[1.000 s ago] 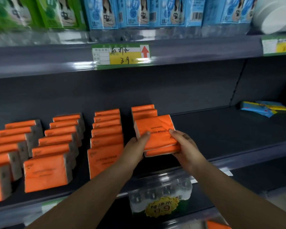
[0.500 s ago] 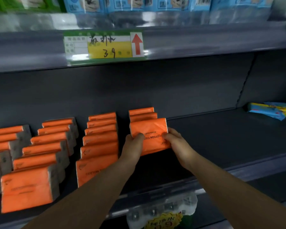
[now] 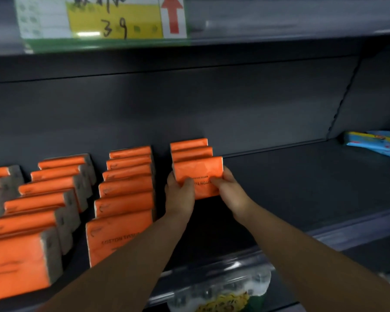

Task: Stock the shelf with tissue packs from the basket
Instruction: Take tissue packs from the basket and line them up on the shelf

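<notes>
Both hands are on one orange tissue pack [image 3: 198, 174], held upright with its broad printed face toward the camera and the dark lettering upside down. The left grip [image 3: 180, 194] pinches the pack's left edge, thumb on the front face and fingers wrapped round the side. The right grip [image 3: 229, 189] pinches the right edge the same way, thumb on the front and fingers behind. The pack sits at the front of a short row, touching or just in front of two more orange packs [image 3: 190, 149] that stand directly beyond the grips, against the dark back panel [image 3: 189, 104]. Whether its lower edge rests on the grey shelf [image 3: 302, 188] cannot be told. Just left of the left grip is a longer row of orange packs [image 3: 126, 188] running front to back. Further left stand another row [image 3: 52, 190] and a partly cut-off one [image 3: 0, 176], showing their grey side faces. To the right of the right grip the shelf is bare metal up to some blue and yellow packets [image 3: 374, 143] lying flat at the far end. Above the grips, on the upper shelf edge, is a yellow price label [image 3: 104, 19] with a red arrow pointing up. Below the forearms, under the shelf lip, is a blurred clear-wrapped pack [image 3: 223, 291] with a yellow tag.
</notes>
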`<state>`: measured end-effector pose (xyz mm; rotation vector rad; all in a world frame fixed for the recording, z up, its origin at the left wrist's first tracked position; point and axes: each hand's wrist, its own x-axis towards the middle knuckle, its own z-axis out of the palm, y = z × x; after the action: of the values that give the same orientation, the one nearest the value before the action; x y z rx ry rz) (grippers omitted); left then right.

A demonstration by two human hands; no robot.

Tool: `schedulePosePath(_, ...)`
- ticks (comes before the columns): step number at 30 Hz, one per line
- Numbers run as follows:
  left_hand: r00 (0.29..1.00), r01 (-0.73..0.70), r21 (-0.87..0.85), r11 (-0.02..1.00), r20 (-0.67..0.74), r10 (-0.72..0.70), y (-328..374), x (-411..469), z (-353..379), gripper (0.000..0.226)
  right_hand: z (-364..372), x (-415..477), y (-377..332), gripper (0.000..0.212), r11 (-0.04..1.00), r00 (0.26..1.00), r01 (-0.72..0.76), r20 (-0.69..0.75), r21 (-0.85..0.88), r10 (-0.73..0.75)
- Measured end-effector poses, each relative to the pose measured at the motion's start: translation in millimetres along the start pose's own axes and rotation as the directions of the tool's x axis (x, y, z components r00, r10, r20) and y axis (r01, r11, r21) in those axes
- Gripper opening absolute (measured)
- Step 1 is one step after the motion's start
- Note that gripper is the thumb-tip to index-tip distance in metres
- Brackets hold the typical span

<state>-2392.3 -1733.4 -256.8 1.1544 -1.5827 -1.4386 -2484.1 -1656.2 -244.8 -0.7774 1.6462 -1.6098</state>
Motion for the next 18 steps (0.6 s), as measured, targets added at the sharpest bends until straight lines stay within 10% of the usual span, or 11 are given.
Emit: schedulePosePath(18,0.994,-0.107,-0.051,0.993,0.012,0.107,-15.6,-1.9,4.0,0.044,1.9,4.2,17.3,0.034,0.986,0.998,-0.001,-0.057,-0.164,-0.008)
